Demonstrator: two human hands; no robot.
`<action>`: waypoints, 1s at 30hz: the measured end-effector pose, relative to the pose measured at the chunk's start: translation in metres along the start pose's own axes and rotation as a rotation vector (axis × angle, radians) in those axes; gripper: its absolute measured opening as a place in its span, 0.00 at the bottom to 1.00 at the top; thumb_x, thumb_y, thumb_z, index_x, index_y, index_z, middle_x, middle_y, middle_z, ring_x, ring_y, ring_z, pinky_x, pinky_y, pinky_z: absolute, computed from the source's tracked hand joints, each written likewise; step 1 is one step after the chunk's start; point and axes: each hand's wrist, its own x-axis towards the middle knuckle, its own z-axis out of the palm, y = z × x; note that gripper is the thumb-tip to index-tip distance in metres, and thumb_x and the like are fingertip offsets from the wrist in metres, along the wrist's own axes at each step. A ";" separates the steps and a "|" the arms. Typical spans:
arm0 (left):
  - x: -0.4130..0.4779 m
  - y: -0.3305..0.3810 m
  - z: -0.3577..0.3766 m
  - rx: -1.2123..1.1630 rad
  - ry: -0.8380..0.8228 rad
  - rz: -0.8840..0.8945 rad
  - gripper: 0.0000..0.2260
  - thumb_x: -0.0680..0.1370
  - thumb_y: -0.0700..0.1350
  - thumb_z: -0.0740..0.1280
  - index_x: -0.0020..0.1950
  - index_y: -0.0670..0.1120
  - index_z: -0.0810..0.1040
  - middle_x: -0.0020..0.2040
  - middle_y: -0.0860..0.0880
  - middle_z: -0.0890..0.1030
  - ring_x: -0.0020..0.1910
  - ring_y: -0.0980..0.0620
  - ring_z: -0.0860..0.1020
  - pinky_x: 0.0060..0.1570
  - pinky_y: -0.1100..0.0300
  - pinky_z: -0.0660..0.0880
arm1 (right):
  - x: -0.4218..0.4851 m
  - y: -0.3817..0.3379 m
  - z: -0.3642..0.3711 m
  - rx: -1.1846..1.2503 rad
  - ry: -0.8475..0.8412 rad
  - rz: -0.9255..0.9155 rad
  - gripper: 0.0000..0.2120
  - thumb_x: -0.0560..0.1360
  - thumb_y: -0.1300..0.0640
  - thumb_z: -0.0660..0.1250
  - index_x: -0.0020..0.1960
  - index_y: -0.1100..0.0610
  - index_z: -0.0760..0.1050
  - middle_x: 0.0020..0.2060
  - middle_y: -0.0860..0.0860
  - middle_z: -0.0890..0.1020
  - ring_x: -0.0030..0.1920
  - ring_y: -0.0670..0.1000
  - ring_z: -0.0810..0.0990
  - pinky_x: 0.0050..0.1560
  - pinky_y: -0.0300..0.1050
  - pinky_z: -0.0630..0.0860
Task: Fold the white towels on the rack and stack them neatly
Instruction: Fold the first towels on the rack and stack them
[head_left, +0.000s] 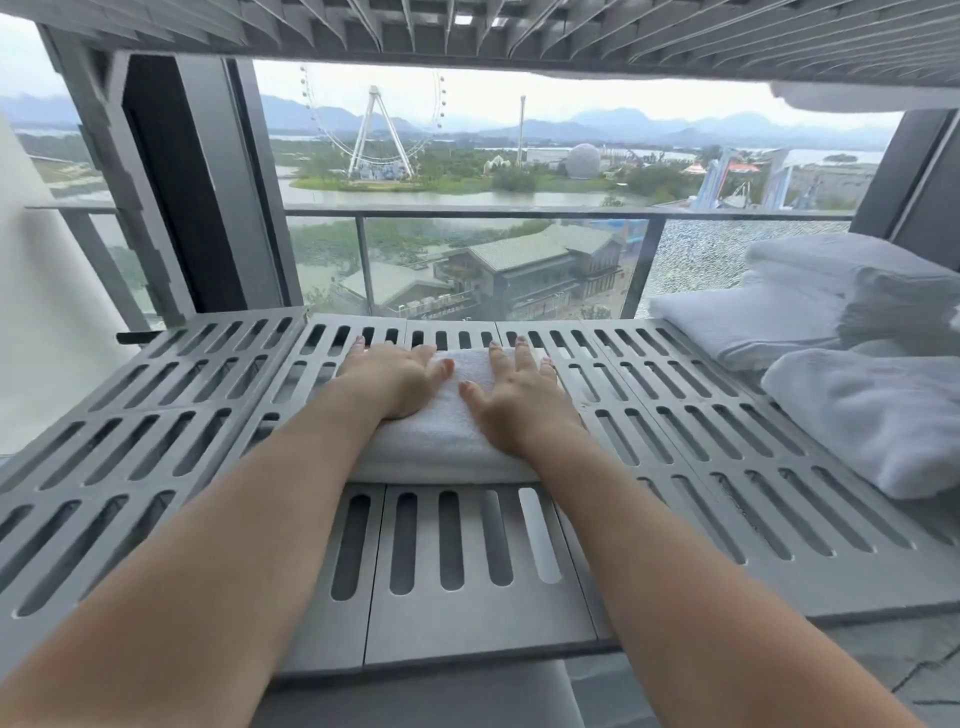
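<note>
A folded white towel (447, 436) lies in the middle of the grey slotted rack shelf (701, 441). My left hand (395, 376) presses flat on its left half, fingers straight and reaching past the far edge. My right hand (519, 395) presses flat on its right half with fingers spread. At the right end of the shelf sits a heap of white towels (841, 306), some folded, and nearer me a loosely bunched towel (872, 415).
Another slotted shelf (467, 31) hangs overhead, with a white towel edge (862, 96) on it at the upper right. Beyond the rack is a glass balcony railing (467, 213). A white wall (36, 312) stands at the left.
</note>
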 end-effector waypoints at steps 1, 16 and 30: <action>0.001 -0.002 0.001 -0.015 -0.009 -0.008 0.31 0.82 0.67 0.43 0.80 0.54 0.61 0.80 0.45 0.65 0.79 0.45 0.60 0.78 0.39 0.48 | 0.002 0.002 0.001 0.021 0.029 -0.019 0.37 0.79 0.34 0.49 0.82 0.52 0.46 0.81 0.54 0.46 0.80 0.61 0.46 0.79 0.56 0.48; -0.059 0.015 0.004 0.091 -0.043 -0.307 0.36 0.80 0.70 0.42 0.80 0.49 0.57 0.74 0.37 0.69 0.71 0.37 0.69 0.50 0.46 0.65 | 0.017 0.029 -0.013 -0.087 0.612 -0.059 0.18 0.74 0.40 0.68 0.51 0.55 0.78 0.46 0.55 0.83 0.45 0.59 0.82 0.39 0.46 0.71; -0.092 0.120 0.000 -0.190 -0.089 -0.250 0.37 0.79 0.69 0.48 0.83 0.54 0.42 0.83 0.42 0.50 0.79 0.35 0.58 0.74 0.37 0.60 | -0.059 0.076 -0.054 -0.009 0.125 0.256 0.31 0.77 0.34 0.57 0.63 0.59 0.76 0.63 0.58 0.79 0.62 0.60 0.78 0.53 0.52 0.72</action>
